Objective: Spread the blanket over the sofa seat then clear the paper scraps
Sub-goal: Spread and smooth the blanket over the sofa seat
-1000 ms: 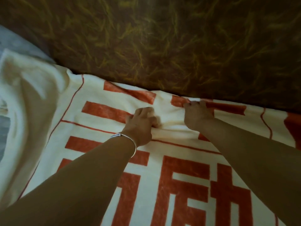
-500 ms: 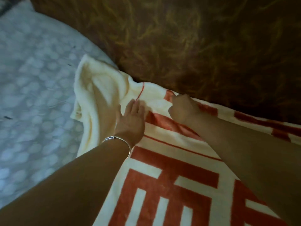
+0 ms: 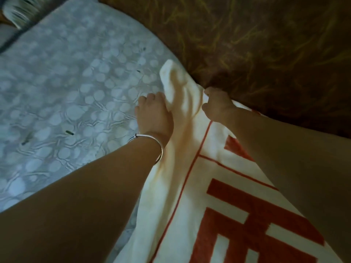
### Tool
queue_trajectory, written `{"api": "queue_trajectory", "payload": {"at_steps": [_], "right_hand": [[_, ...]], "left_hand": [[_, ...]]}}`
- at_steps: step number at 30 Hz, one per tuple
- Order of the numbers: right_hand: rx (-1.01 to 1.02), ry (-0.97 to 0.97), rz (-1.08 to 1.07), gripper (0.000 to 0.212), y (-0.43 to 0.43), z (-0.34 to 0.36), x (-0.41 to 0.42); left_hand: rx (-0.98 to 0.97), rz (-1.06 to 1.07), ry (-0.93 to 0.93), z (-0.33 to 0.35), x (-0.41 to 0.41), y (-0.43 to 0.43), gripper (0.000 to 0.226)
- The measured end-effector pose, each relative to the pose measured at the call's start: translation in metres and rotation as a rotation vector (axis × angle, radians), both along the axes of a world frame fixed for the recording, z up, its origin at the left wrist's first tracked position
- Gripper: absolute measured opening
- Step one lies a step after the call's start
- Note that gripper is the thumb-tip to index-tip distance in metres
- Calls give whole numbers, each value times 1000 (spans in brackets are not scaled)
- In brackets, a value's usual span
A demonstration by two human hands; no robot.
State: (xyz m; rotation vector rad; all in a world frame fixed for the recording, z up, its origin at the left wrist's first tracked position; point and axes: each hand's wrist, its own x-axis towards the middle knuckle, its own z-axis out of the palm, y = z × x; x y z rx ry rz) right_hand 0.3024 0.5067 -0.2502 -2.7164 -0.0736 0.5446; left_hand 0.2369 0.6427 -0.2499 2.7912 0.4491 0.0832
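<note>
A cream blanket [image 3: 182, 145] with a red-orange block pattern lies over the right part of the grey sofa seat [image 3: 66, 92]. Its upper left corner is bunched into folds beside the brown backrest [image 3: 247, 44]. My left hand [image 3: 153, 114], with a silver bangle on the wrist, rests on the blanket's left edge with fingers curled at the fold. At the blanket's back edge, where it meets the backrest, my right hand [image 3: 218, 105] pinches the fabric. A few small dark scraps [image 3: 69, 132] lie on the bare seat to the left.
The grey seat cover has a pale round-pebble pattern and stays uncovered on the left. A dark edge and a blurred striped object [image 3: 20, 14] show at the top left corner.
Both hands have slid left along the blanket's back edge, from its middle to the bunched left corner. The view has swung left, showing more bare grey seat.
</note>
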Motion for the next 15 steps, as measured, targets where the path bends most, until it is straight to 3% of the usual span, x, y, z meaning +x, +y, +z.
{"api": "queue_trajectory", "payload": {"at_steps": [4,7,11,15], "right_hand": [[153,79,-117,46,-7,-7,8],[301,141,-181,51,-16,-7,9],[385,162,-111,47,-37,-4,6],[488,325,-12,66,-53,7,5]], "left_hand": [[-421,-74,-91,10,-8,-12,27],[-682,-123,-18,15,-10,-23,21],[-1326,11,176,26,-16,-35,19],[-1528,2,508,27,-24,-32,24]]}}
